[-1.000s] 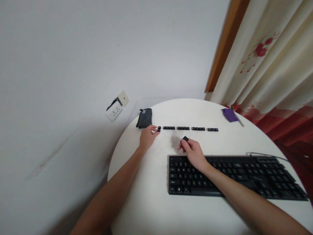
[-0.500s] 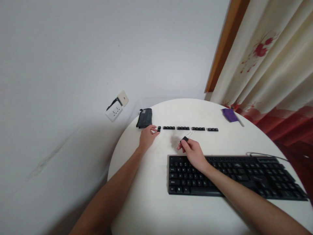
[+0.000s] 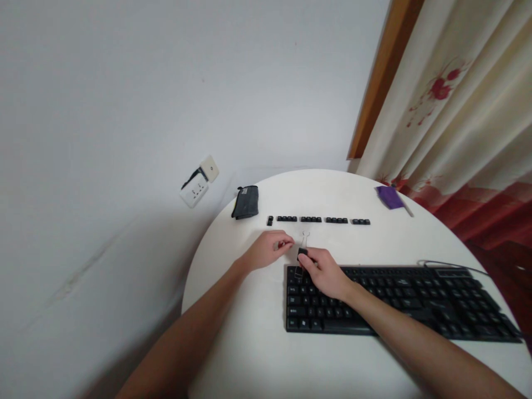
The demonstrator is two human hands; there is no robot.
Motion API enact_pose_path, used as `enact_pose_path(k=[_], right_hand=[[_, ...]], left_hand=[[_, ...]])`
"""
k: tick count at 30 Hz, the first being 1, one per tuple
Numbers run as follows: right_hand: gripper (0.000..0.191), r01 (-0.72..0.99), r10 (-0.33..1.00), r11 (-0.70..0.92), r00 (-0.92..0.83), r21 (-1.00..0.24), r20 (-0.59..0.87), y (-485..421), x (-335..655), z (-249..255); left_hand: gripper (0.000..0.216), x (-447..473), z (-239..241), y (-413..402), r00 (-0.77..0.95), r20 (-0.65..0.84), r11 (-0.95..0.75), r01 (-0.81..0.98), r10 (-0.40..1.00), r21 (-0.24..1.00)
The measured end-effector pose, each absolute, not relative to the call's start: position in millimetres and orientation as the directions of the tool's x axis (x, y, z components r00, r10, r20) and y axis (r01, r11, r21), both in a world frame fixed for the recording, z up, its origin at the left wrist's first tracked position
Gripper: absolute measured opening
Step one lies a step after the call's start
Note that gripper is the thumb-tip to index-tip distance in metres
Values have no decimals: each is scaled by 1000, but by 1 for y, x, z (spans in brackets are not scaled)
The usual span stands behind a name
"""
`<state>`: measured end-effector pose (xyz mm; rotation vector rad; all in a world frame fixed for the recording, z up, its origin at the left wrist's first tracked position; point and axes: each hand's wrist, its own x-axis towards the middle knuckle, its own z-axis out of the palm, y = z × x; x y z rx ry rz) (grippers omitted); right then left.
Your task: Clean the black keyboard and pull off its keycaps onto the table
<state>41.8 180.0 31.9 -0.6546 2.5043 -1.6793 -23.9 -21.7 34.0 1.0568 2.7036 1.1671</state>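
A black keyboard point(image 3: 399, 299) lies on the round white table point(image 3: 332, 360). My right hand point(image 3: 326, 271) is closed on a small black binder clip point(image 3: 303, 252) with wire handles, held over the keyboard's top left corner. Just left of the clip, my left hand point(image 3: 270, 249) has its fingers curled in a pinch; I cannot make out anything between them. Beyond both hands a row of removed black keycaps point(image 3: 320, 220) lies in groups, with a single keycap point(image 3: 270, 220) at its left end.
A dark grey pouch point(image 3: 246, 201) sits at the table's far left edge. A purple item point(image 3: 389, 196) lies at the far right. The keyboard cable point(image 3: 449, 262) loops right. A wall socket point(image 3: 199, 182) is behind, and a curtain point(image 3: 457, 111) hangs at the right.
My left hand let go of the single keycap at the row's left end and drew back toward the clip. My right hand pulled the clip nearer, over the keyboard's corner.
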Motion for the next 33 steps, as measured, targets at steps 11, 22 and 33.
enact_pose_path(k=[11, 22, 33], right_hand=[[31, -616, -614, 359, -722, -701, 319, 183, 49, 40], [36, -533, -539, 412, -796, -739, 274, 183, 47, 38], [43, -185, -343, 255, -935, -949, 90, 183, 31, 23]], left_hand=[[23, -27, 27, -24, -808, 208, 482, 512, 551, 711], [19, -27, 30, -23, -799, 237, 466, 533, 553, 706], [22, -26, 28, -22, -787, 249, 473, 556, 565, 684]])
